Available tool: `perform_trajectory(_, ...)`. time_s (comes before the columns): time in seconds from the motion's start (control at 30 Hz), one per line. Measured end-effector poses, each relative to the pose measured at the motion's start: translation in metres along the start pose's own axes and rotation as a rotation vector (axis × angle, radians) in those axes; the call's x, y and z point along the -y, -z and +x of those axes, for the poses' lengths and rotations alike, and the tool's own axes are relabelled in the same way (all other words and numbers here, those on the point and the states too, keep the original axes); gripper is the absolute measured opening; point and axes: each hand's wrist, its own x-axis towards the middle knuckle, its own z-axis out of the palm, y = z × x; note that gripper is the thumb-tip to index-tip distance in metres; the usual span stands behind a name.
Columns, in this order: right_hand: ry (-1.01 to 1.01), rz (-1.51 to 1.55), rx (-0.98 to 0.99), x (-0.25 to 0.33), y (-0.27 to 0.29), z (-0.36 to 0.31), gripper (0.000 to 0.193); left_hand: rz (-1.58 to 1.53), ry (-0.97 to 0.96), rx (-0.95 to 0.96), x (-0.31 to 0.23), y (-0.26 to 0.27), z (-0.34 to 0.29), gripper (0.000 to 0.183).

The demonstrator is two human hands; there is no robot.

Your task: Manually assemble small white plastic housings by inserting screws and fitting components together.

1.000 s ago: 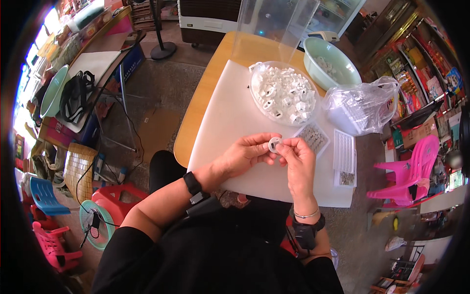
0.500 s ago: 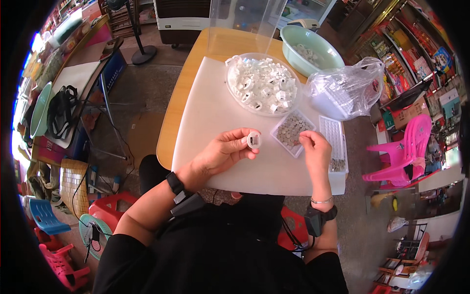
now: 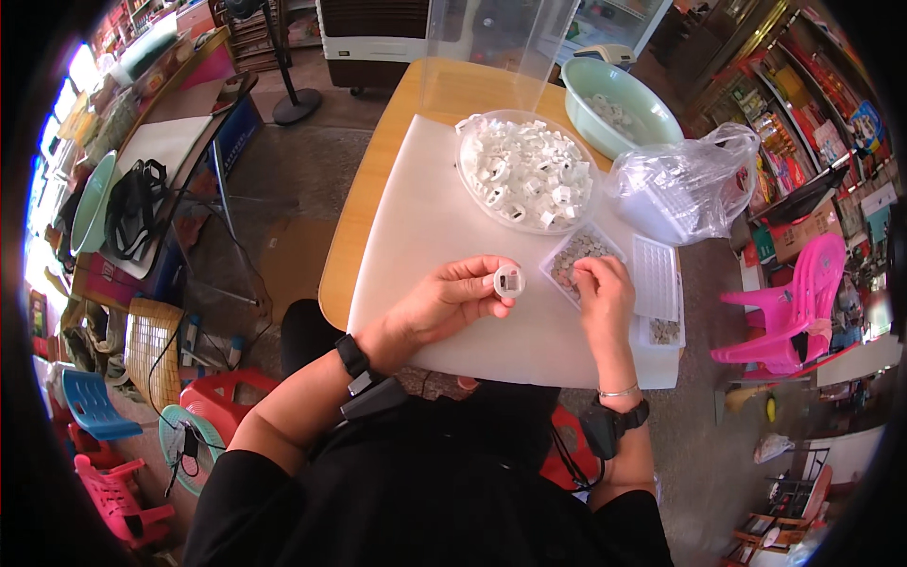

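Note:
My left hand (image 3: 460, 297) is closed over the white sheet, pinching a small round white plastic casing (image 3: 510, 281) with a dark slot in its face. To its right, my right hand (image 3: 606, 295) hovers at the near edge of a shallow clear tray (image 3: 619, 248) full of small greyish discs (image 3: 573, 257). Its thumb and fingers are pressed together; anything between them is too small to make out. Beyond both hands stands a large round clear tub (image 3: 462, 180) heaped with similar white plastic pieces (image 3: 529, 170).
A white ribbed tray (image 3: 655, 274) lies right of the discs, partly over another tray holding several discs (image 3: 665, 332). Behind are a clear plastic bag (image 3: 694, 180) and a pale green basin (image 3: 652, 118). Pink plastic chairs (image 3: 789, 312) stand right of the table.
My right hand has shifted left over the disc tray, closer to my left hand. The casing is turned slightly in my left fingers. The whole view has swung a little.

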Motion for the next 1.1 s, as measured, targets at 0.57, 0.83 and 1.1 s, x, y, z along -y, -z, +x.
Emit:
perform_trajectory(0.57,0.178,0.271,-0.038,0.097,0.005,-0.019,0.019,-0.052,-0.001,0.072,-0.001,-0.003,-0.003,0.029)
perform_trajectory(0.83,0.362,0.051,-0.093,0.091,-0.003,-0.024,0.023,0.007,0.010,0.114,0.001,-0.002,-0.001,0.024)
perform_trajectory(1.1,0.373,0.053,0.012,0.092,0.003,-0.022,0.022,0.032,0.017,0.089,0.002,0.000,-0.001,0.022)
